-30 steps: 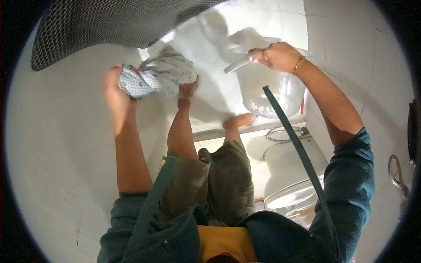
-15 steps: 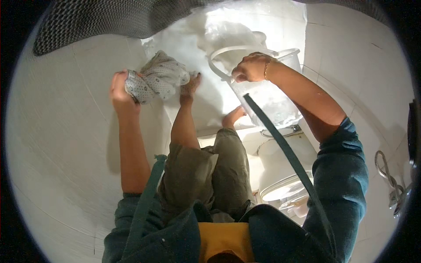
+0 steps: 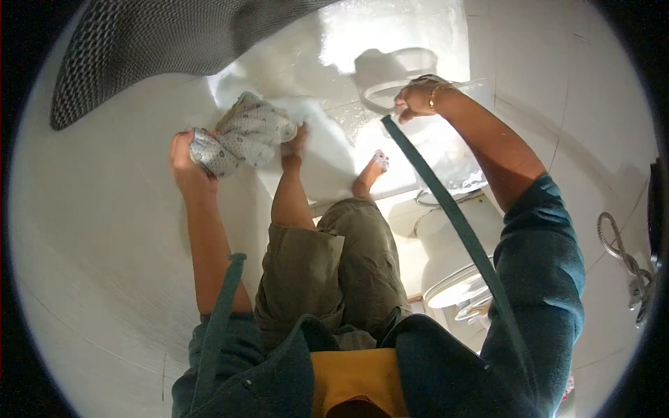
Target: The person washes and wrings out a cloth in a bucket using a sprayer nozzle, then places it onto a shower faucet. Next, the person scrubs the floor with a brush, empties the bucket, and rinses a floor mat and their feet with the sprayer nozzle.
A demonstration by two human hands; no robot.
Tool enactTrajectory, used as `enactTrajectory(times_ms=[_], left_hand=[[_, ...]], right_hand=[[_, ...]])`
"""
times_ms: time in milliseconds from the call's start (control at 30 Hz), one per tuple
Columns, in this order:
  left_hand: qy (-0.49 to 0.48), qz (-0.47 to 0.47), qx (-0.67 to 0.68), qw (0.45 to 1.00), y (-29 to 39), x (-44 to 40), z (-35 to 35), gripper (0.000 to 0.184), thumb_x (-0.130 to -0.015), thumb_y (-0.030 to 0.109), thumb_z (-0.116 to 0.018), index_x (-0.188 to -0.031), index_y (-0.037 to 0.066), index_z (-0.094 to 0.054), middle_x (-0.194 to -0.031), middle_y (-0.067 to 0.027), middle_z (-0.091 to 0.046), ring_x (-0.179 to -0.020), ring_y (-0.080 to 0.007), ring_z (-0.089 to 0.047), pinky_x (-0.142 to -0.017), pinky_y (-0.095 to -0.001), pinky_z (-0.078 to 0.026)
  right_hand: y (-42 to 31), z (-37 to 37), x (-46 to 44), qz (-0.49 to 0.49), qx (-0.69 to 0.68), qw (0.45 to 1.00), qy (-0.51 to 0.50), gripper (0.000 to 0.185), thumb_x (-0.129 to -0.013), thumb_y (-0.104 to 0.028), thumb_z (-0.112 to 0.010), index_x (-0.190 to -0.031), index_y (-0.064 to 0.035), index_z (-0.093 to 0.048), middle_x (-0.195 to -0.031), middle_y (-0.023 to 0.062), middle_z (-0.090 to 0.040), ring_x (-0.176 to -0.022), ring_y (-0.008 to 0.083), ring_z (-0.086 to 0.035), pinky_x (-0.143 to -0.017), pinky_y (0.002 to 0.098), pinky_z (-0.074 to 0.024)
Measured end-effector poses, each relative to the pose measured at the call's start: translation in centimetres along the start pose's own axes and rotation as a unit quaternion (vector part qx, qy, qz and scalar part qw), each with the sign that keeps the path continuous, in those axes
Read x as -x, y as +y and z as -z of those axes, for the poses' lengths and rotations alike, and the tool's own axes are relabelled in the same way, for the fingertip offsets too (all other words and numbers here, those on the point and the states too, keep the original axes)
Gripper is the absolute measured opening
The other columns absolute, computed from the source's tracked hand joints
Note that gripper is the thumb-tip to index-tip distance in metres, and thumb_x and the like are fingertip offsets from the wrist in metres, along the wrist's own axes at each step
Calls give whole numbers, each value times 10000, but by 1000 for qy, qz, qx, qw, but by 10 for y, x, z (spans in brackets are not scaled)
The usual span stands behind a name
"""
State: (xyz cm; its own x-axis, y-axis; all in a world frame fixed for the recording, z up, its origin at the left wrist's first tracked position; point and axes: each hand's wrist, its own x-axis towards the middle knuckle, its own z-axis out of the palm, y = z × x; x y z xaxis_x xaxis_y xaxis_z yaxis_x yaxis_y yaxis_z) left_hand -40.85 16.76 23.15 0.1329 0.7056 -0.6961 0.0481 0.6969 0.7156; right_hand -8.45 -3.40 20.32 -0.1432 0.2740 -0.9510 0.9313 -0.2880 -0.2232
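Bunched in my left hand (image 3: 189,161) is a white cloth (image 3: 252,134) with small dark dots, hanging to the right above my foot. My right hand (image 3: 419,97), with a bracelet on the wrist, is closed at the rim and handle of a clear plastic bucket (image 3: 449,155). The bucket's pale curved handle (image 3: 380,94) loops out to the left of my fingers. My forearm and a green strap partly hide the bucket.
A dark woven mesh (image 3: 167,38) hangs across the upper left. The wet white floor (image 3: 331,90) lies around my bare feet. A toilet (image 3: 456,244) stands at the lower right, and a metal hose (image 3: 613,240) hangs on the right wall.
The bucket has swung and tilted beneath my right hand, which first moved left, then slightly right. Wet foam that was on the floor has spread out. The cloth has lowered slightly.
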Motion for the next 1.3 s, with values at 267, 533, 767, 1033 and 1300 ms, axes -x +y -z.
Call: enactTrajectory(times_ms=[267, 533, 767, 1033, 1300], left_hand=[[-39, -8, -11, 999, 9, 3, -2, 157, -774, 139, -517, -793, -15, -492, -710, -132, -553, -670, -219, -556, -627, -317, -458], [-53, -14, -13, 998, 21, 15, -11, 120, -802, 118, -507, -768, 4, -493, -700, -137, -556, -665, -227, -567, -645, -333, -468], [-103, -4, -21, 994, 26, 19, -7, 142, -804, 146, -518, -767, 11, -490, -703, -135, -558, -673, -232, -565, -668, -335, -462], [-124, 8, -36, 992, 11, 12, 1, 146, -808, 150, -503, -766, 12, -481, -707, -140, -558, -687, -230, -552, -683, -335, -454], [-131, 41, -90, 986, 23, 11, -5, 131, -794, 122, -490, -739, 3, -485, -694, -137, -568, -661, -224, -567, -650, -332, -475]], right_hand=[[47, 3, 71, -166, -30, 979, 117, 457, -704, -403, -667, -1069, -162, -536, -981, 57, -633, -955, 240, -583, -827, 387, -438], [48, -21, 55, -192, 1, 910, 368, 199, -824, -263, -552, -962, -134, -491, -871, 43, -632, -788, 258, -625, -651, 376, -497], [24, -54, 30, -164, 200, 865, 430, 115, -757, -145, -537, -867, -152, -503, -842, -14, -582, -734, 165, -596, -622, 293, -481], [16, -90, 25, -157, 205, 837, 482, 148, -757, -136, -526, -900, -173, -535, -804, -28, -561, -747, 128, -580, -619, 295, -471], [-36, -56, -18, -19, 121, 891, 438, 196, -785, -188, -516, -977, -201, -552, -900, -34, -539, -890, 117, -520, -727, 330, -398]])
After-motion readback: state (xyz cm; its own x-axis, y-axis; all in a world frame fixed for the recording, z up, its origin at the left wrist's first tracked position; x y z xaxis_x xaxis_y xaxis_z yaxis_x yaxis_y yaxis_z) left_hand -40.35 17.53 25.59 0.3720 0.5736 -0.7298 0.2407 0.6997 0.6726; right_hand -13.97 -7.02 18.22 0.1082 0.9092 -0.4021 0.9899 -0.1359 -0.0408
